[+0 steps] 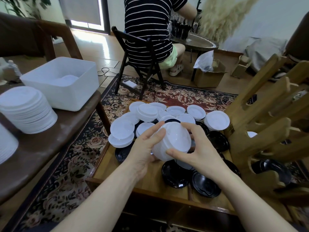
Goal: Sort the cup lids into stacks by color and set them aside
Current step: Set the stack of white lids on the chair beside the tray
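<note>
Both hands hold a tilted stack of white lids (173, 141) above a low wooden tray (147, 178). My left hand (147, 148) grips its left side and bottom, thumb on top. From the right, my right hand (197, 151) pinches the stack, thumb at the lower front and fingers over the top. Loose white lids (122, 129) lie scattered at the tray's far end, beside a short white stack (217, 121). Black lids (173, 174) lie on the tray's near and right parts, partly hidden by my hands.
On the dark side table (55, 141) to the left stand a tall stack of white lids (26, 109) and a white plastic bin (61, 82). A wooden rack (270, 128) crowds the tray's right side. Beyond, a person sits on a folding chair (142, 64). A patterned rug covers the floor.
</note>
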{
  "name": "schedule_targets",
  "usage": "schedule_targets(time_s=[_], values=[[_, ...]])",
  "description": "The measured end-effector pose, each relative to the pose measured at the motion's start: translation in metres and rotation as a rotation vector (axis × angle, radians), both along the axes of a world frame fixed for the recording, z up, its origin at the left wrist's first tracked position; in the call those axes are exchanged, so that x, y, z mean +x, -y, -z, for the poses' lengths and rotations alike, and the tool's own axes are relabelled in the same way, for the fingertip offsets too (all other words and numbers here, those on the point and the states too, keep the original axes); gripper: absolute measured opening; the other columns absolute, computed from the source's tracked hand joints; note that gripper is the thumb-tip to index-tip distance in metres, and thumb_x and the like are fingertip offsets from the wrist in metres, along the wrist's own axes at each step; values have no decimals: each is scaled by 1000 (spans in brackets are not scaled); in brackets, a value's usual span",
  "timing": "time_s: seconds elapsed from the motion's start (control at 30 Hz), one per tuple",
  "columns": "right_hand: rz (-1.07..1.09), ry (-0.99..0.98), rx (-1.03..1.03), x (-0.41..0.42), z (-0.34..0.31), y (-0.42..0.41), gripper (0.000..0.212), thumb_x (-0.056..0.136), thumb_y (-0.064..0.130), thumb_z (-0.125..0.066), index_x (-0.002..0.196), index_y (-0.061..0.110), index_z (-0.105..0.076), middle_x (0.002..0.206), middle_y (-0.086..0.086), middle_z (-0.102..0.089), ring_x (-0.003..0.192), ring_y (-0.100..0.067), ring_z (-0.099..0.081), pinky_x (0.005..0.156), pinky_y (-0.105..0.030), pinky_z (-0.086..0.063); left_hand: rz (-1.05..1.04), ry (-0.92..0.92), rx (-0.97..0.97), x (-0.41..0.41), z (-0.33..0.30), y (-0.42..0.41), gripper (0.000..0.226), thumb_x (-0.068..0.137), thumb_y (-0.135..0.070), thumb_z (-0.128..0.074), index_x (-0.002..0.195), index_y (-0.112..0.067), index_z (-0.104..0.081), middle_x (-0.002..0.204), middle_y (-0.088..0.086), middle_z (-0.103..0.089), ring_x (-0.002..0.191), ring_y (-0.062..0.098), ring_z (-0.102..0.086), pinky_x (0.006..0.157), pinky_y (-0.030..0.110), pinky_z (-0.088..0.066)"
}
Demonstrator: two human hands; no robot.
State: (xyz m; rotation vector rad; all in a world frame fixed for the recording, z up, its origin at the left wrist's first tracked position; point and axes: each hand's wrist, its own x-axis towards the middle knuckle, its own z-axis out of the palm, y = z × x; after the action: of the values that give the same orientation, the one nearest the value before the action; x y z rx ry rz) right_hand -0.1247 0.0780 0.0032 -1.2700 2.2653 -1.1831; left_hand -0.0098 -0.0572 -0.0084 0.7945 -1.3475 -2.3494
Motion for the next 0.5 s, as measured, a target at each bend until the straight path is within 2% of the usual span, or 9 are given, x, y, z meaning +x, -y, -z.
schedule_targets(time_s=[0.1,0.17,0.23,0.33,0.43,0.5], values=[[-7,4,4,-1,-2,0,64,67,54,-80,113,62,-36,122,36,-39,119,12,-41,98,-27,-43,7,6,16,0,0,0,44,84,-36,-69,128,-34,-66,123,-6,-71,118,18,-65,91,45,-56],[-27,-4,12,-3,-5,-1,67,66,57,-79,118,59,-37,126,31,-41,121,9,-42,100,-28,-42,47,1,29,0,1,0,43,89,-35,-66,132,-33,-63,125,-5,-71,119,21,-64,92,47,-57],[-69,0,31,-8,-8,-3,72,68,54,-79,127,54,-37,129,27,-41,124,6,-41,104,-31,-42,97,-10,35,1,2,0,47,87,-36,-66,135,-33,-61,128,-3,-69,120,23,-64,93,48,-57],[-153,10,60,-14,-12,-7,74,74,39,-82,125,63,-34,130,32,-39,127,9,-38,107,-29,-40,136,-25,41,2,3,1,55,81,-36,-69,135,-33,-61,132,-2,-67,123,25,-62,94,48,-56],[-187,9,98,-17,-14,-9,76,69,50,-76,130,62,-32,132,28,-39,129,5,-39,106,-35,-43,133,-22,44,1,3,0,58,76,-36,-71,134,-32,-62,133,-1,-66,123,25,-61,91,47,-57],[-197,17,112,-19,-14,-9,76,69,50,-75,132,59,-32,132,28,-39,129,3,-39,106,-38,-44,120,-18,49,1,3,0,60,74,-35,-72,133,-32,-63,131,-1,-67,122,25,-62,90,46,-57]])
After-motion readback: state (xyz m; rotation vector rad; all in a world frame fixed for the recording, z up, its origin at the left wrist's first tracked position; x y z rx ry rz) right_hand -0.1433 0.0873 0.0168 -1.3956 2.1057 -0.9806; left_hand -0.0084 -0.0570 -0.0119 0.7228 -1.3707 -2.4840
